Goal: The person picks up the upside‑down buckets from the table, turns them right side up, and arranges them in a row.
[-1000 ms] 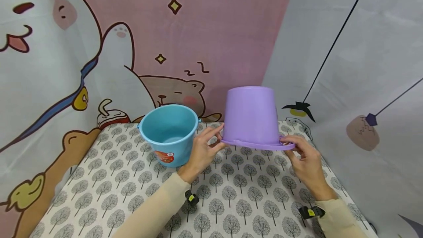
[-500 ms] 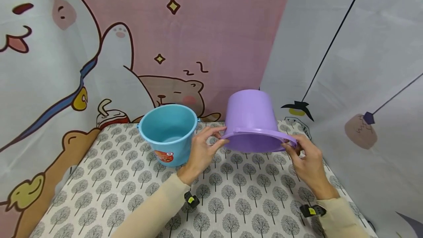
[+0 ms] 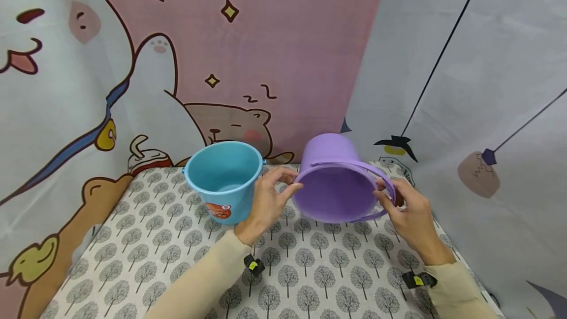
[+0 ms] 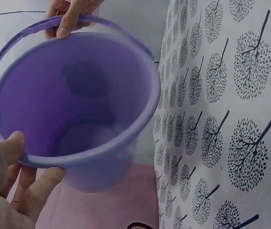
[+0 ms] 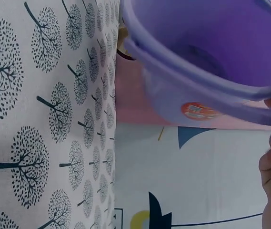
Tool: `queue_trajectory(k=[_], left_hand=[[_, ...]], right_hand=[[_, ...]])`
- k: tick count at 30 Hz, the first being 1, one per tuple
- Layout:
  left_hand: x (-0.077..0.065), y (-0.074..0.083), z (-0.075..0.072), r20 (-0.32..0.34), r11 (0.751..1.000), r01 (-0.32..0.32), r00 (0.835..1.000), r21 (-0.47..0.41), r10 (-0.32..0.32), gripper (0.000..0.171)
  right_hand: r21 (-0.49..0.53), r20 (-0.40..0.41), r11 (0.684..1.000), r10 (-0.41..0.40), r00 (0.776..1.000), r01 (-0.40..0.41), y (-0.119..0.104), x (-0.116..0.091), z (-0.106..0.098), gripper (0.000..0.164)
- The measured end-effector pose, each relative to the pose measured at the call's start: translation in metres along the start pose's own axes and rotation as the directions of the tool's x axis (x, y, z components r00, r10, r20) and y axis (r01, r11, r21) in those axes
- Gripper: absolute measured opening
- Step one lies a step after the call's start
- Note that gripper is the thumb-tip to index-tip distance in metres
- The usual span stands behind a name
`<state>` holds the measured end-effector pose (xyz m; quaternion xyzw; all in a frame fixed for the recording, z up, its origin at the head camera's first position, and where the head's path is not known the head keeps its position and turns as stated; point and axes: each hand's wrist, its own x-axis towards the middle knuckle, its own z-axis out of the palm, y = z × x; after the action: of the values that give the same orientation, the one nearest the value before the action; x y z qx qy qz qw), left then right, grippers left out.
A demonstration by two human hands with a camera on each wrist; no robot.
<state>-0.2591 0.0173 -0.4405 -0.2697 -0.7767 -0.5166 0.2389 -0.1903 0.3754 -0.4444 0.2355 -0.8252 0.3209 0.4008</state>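
A purple plastic bucket is tipped on its side above the table, its mouth facing me and its inside bare. My left hand pinches the rim on the left, thumb and fingers on either side of the edge, as the left wrist view also shows. My right hand pinches the rim and the handle on the right. In the right wrist view an orange sticker shows on the bucket's outer wall. A light blue bucket stands upright on the table just left of my left hand.
The table has a white cloth printed with grey trees. Behind it hangs a cartoon-printed curtain, pink and pale grey. The blue bucket's side lugs stick out near my left hand.
The purple bucket has turned from nearly upside down to lying sideways, its mouth swinging up toward me. Both hands keep their grip; the blue bucket stays put.
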Motion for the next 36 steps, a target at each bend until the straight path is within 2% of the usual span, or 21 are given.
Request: queue_trajectory(k=[4, 10, 14, 18, 21, 24, 30, 36], left_hand=[[0.000, 0.001, -0.004, 0.023, 1.000, 0.021, 0.999, 0.002, -0.021, 0.026], [0.000, 0.005, -0.009, 0.051, 0.998, 0.052, 0.997, -0.021, -0.051, 0.029], [0.001, 0.007, -0.012, 0.065, 0.997, 0.076, 0.995, -0.032, -0.074, 0.030], [0.003, 0.009, -0.016, 0.094, 0.992, 0.122, 0.989, -0.027, -0.119, 0.031], [0.004, 0.012, -0.018, 0.112, 0.987, 0.160, 0.982, -0.033, -0.155, 0.032], [0.005, 0.015, -0.020, 0.128, 0.979, 0.197, 0.974, -0.055, -0.189, 0.033], [0.011, 0.022, -0.024, 0.171, 0.955, 0.273, 0.952, -0.112, -0.252, 0.038], [0.021, 0.026, -0.027, 0.188, 0.951, 0.287, 0.946, -0.115, -0.263, 0.042]], right_hand=[[0.045, -0.012, 0.999, -0.028, 1.000, 0.028, -0.001, 0.002, 0.003, 0.051], [0.136, 0.045, 0.990, 0.032, 0.998, -0.038, -0.008, 0.005, 0.003, 0.063], [0.167, 0.083, 0.983, 0.058, 0.995, -0.072, -0.012, 0.008, 0.001, 0.080], [0.224, 0.082, 0.973, 0.031, 0.996, -0.049, -0.012, 0.012, 0.000, 0.094], [0.246, 0.073, 0.969, 0.001, 0.997, -0.019, -0.011, 0.014, 0.000, 0.088], [0.252, 0.084, 0.967, 0.003, 0.996, -0.024, -0.011, 0.016, -0.001, 0.078], [0.248, 0.138, 0.962, 0.077, 0.987, -0.110, -0.017, 0.022, -0.007, 0.066], [0.238, 0.164, 0.948, 0.177, 0.970, -0.213, -0.021, 0.033, -0.011, 0.056]])
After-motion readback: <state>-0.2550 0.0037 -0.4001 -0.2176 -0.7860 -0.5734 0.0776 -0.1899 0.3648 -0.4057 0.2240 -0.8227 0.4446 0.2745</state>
